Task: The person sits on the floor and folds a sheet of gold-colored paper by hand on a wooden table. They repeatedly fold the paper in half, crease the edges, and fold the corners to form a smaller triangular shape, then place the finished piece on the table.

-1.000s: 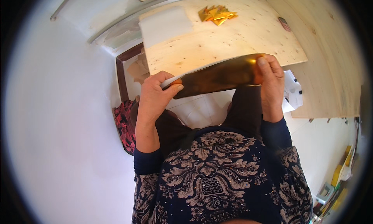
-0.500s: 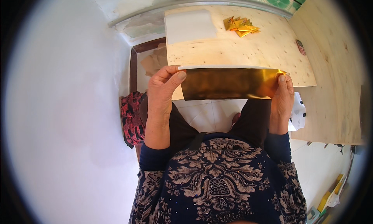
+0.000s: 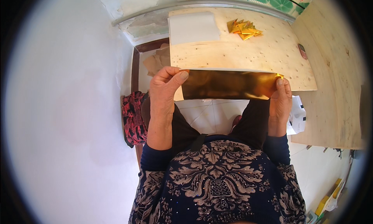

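Between my two hands a long strip of shiny gold foil paper (image 3: 229,85) is stretched level, just off the near edge of the wooden table. My left hand (image 3: 169,82) pinches its left end, thumb on top and fingers behind. At the other end my right hand (image 3: 283,91) grips the upper right corner between thumb and fingers, and the foil gleams brightly there. On the far part of the table lies a small heap of folded gold paper pieces (image 3: 244,29), apart from both hands.
White paper sheets (image 3: 194,29) lie at the table's (image 3: 233,53) far left. A small red and black device (image 3: 302,51) is near its right edge, beside an upright wooden board (image 3: 334,80). Red and black cloth (image 3: 134,119) hangs at left; a white bag (image 3: 297,115) is low at right.
The white strip along the foil's upper edge no longer shows. My right hand has shifted slightly down and left; the view has moved a little.
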`<state>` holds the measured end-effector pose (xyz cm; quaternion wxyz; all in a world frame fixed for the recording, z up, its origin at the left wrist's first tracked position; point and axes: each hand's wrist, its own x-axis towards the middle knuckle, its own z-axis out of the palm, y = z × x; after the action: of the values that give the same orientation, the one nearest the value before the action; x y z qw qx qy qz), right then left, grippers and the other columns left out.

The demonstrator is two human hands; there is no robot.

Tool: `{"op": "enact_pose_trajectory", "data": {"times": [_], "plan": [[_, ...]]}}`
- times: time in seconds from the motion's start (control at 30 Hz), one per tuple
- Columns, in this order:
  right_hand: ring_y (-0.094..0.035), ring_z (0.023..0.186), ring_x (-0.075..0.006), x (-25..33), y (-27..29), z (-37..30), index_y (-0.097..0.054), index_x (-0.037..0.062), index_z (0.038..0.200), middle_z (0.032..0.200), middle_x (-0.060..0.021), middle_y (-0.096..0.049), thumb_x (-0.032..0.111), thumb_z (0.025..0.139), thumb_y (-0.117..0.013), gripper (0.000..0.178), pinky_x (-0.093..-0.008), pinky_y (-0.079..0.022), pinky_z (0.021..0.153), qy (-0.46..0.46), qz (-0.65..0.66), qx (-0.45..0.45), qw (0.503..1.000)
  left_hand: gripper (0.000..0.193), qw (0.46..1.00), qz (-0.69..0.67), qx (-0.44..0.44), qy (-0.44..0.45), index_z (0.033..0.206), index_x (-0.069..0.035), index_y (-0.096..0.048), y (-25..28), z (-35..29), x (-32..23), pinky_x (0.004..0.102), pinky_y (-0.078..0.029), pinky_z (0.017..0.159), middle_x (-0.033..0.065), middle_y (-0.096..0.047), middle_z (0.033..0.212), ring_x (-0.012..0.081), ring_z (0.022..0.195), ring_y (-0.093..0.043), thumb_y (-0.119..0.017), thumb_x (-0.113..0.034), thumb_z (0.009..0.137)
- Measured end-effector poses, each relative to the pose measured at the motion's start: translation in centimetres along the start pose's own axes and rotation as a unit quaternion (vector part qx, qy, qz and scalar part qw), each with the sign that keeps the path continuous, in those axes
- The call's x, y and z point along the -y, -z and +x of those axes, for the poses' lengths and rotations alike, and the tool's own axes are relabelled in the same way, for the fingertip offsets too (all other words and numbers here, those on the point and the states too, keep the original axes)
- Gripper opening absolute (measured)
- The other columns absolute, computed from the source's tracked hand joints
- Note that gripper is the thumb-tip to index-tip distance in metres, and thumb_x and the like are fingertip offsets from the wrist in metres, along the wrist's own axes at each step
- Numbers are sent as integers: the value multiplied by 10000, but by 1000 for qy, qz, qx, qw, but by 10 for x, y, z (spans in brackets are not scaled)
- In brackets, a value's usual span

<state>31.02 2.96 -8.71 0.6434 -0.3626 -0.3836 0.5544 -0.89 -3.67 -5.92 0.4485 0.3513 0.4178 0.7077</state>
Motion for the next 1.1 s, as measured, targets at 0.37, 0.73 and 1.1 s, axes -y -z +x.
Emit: {"op": "enact_pose_trajectory", "data": {"times": [0.37,0.73,1.1], "plan": [[-607,1002,-121,-14,-2,-2,-633,59,1032,1056,-35,-671,135,961,-645,105,-274,-450,950,-8,7,3,1000,111,1000,2,-17,6,883,-33,-686,6,0,0,197,-436,733,-7,-666,838,48,750,-553,-773,-73,827],[-567,648,-87,-61,-20,25,-667,13,981,756,-23,-619,194,941,-650,186,-230,-430,540,-40,-149,18,988,107,985,136,-97,30,920,-8,-691,46,33,53,237,-447,745,21,-671,832,81,755,-574,-720,-100,874],[-664,700,-215,-188,-37,84,-709,94,963,771,-94,-710,200,825,-708,174,-382,-499,734,7,-548,-61,834,165,805,563,-188,6,832,-66,-738,87,89,161,387,-472,737,97,-716,803,243,723,-671,-729,-229,812]]}}
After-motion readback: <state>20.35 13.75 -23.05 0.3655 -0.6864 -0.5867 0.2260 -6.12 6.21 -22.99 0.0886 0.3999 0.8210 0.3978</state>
